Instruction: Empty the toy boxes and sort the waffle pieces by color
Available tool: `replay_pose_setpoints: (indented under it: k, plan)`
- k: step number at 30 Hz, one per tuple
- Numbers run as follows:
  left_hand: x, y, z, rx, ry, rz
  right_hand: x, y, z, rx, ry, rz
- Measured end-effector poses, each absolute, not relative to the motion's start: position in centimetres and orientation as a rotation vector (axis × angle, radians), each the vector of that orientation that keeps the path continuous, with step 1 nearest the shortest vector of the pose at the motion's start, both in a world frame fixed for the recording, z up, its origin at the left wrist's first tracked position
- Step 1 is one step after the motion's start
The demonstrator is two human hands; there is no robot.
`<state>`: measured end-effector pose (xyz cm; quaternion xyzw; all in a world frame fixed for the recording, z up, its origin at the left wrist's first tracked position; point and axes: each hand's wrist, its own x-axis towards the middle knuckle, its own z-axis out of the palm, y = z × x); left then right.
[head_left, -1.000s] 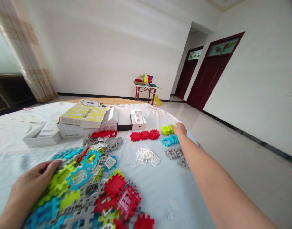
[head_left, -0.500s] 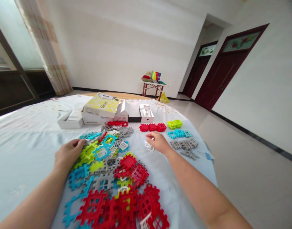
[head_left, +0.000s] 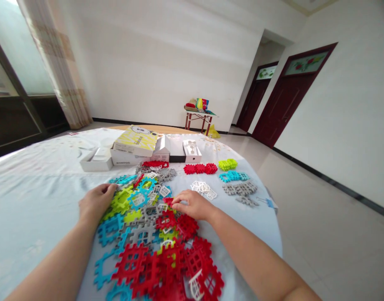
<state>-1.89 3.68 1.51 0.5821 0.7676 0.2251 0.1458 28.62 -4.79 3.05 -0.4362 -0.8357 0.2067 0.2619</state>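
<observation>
A heap of notched plastic building pieces in red, blue, green and grey [head_left: 143, 232] spreads before me. My right hand [head_left: 192, 204] is over the heap's right side, its thumb and fingers pinched on a red building piece [head_left: 168, 201]. My left hand [head_left: 98, 201] rests at the heap's left edge beside green pieces [head_left: 121, 200], fingers bent together; whether they grip anything is hidden. Small white window-frame pieces [head_left: 204, 189] lie in a group on the cloth beyond my right hand.
Sorted rows of red pieces [head_left: 200, 168], green pieces [head_left: 227, 164], blue pieces [head_left: 234, 176] and grey pieces [head_left: 240, 189] lie at the right. White boxes, one under a yellow-and-white lid [head_left: 135, 141], stand at the back. The round table's cloth [head_left: 47, 217] reaches its right edge.
My right hand has moved from the white window-frame pieces back to the heap and now pinches a red piece. My left hand stays at the heap's left edge.
</observation>
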Motion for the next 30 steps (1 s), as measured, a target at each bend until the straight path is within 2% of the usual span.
replay_pose_setpoints:
  k: [8, 13, 20, 30]
  plan:
    - [-1.8, 3.4, 1.8, 1.671, 2.192, 0.664, 29.6, -1.2, 2.9, -1.479, -1.974, 0.561]
    - [-1.7, 3.5, 1.6, 1.661, 2.207, 0.712, 29.8, 0.5, 2.5, -1.577, -1.906, 0.256]
    - [-1.7, 3.6, 1.5, 1.663, 2.214, 0.696, 28.9, -0.9, 2.2, -1.753, -2.098, 0.010]
    - [-2.0, 3.8, 1.5, 1.677, 2.188, 0.647, 28.2, -0.1, 3.0, -1.901, -2.282, 0.052]
